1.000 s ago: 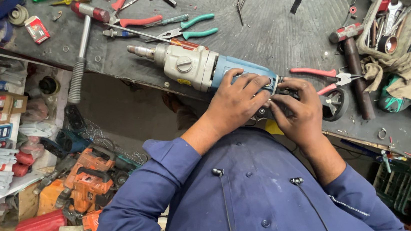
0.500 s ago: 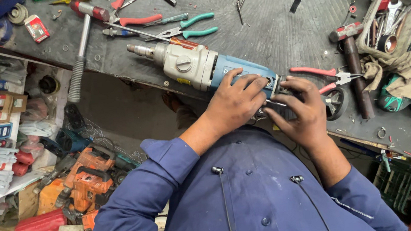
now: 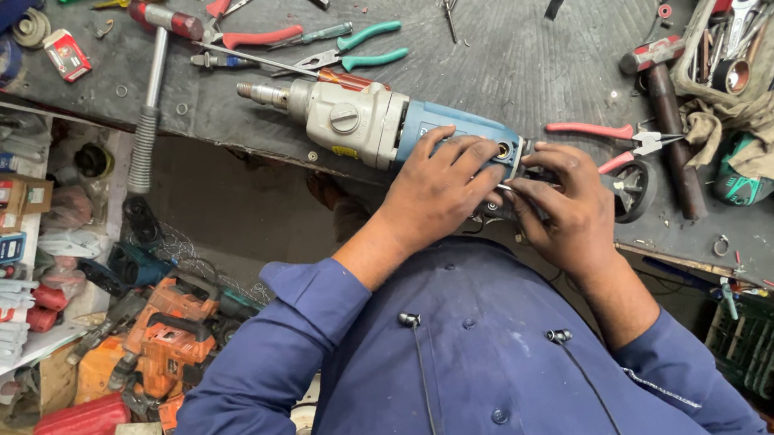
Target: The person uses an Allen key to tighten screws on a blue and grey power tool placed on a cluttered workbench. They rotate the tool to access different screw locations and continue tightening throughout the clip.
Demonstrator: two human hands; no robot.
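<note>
My left hand [image 3: 436,189] lies flat on the drill [image 3: 369,125] at the counter [image 3: 505,64] edge — heavy, rigid, likely greasy. Right hand [image 3: 566,214] fingers pinch something small at its rear — best held by the blue body.

The person wears a dark blue work shirt [image 3: 478,379] with long sleeves, the cloth creased and folded at the elbows; the left sleeve [image 3: 312,319] is turned back into a broad cuff above the wrist, and the right sleeve [image 3: 676,369] ends in a plain cuff with a line of pale stitching. Small dark buttons sit down the front, and two thin black cords hang from little clips on the chest. Both hands, the left hand [image 3: 436,189] and the right hand [image 3: 566,214], are bare, with no gloves, rings or watch showing
</note>
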